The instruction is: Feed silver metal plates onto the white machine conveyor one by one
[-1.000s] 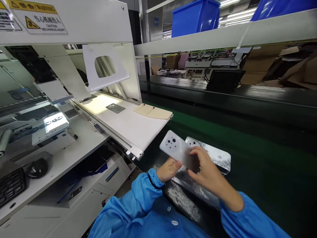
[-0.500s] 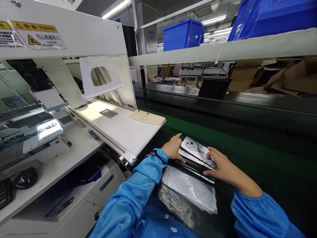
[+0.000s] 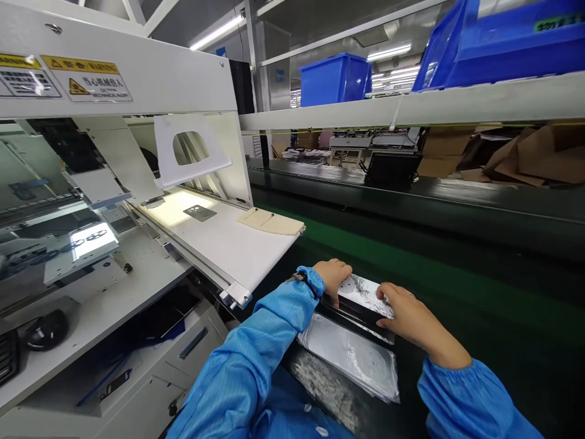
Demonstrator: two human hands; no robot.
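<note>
Both hands (image 3: 333, 275) (image 3: 408, 318) seemingly grip a silvery panel (image 3: 364, 289) by its ends (label (image 3: 86, 79): "WARNING").

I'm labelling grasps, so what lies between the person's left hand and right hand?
The head view shows a stack of shiny panels between the left hand and the right hand, each hand at one end.

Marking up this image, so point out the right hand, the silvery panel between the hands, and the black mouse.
Right hand (image 3: 411, 316): head view, back of the hand.
Silvery panel (image 3: 363, 291): head view, its upper face.
Black mouse (image 3: 47, 329): head view, its top.
</note>
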